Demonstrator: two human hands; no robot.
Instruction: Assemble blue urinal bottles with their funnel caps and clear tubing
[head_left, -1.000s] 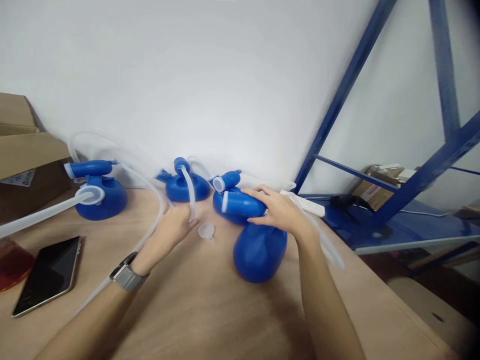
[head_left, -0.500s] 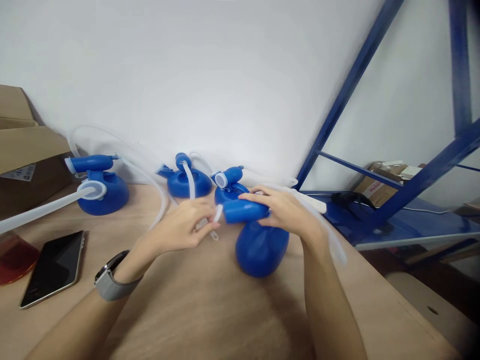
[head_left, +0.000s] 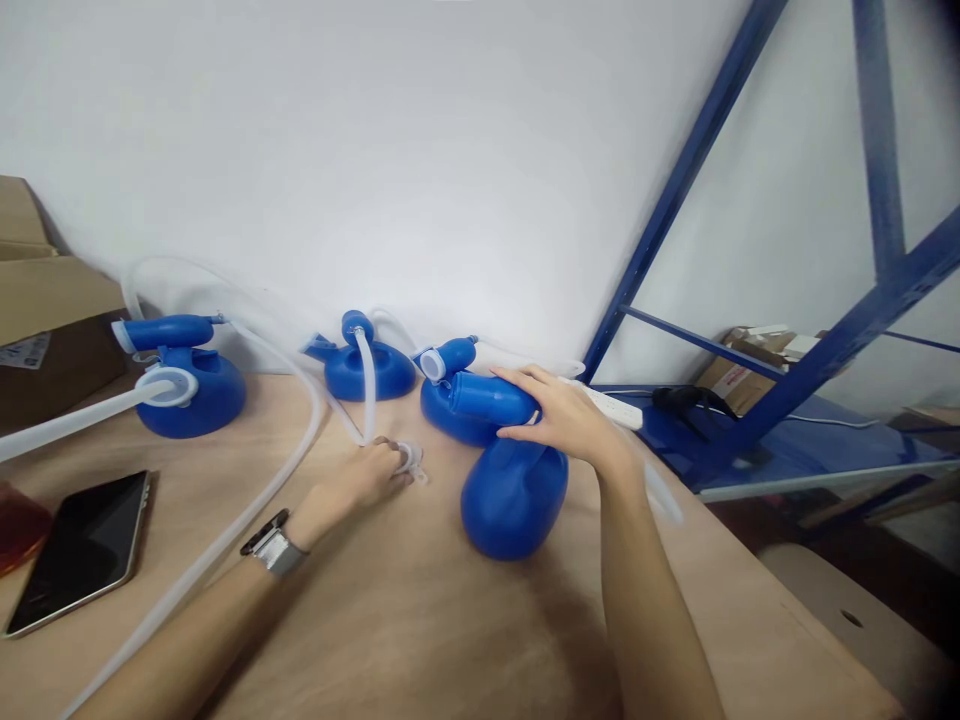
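My right hand (head_left: 559, 420) grips a blue plastic cylinder (head_left: 491, 400) with a rounded end, its fingers over the top and its thumb below. The cylinder lies level above a rounded blue plastic bottle (head_left: 514, 505) standing on the table. My hand hides whether the two are joined. Down at the tabletop, my left hand (head_left: 367, 473) has its fingers closed on a white ring-shaped cap (head_left: 409, 457) with a small tab. The cylinder's left end has no cap on it.
Along the wall stand more blue bottles (head_left: 199, 395), (head_left: 371, 372), (head_left: 457, 415) with clear hoses (head_left: 300, 440). A tablet (head_left: 82, 550), a red container (head_left: 19, 525) and a cardboard box (head_left: 60, 300) are at left. A power strip (head_left: 615, 408) and blue metal shelving (head_left: 690, 165) are at right.
My left hand has moved away from the cylinder's mouth and down to the table with the white cap. My right hand still holds the cylinder. The view has shifted slightly.
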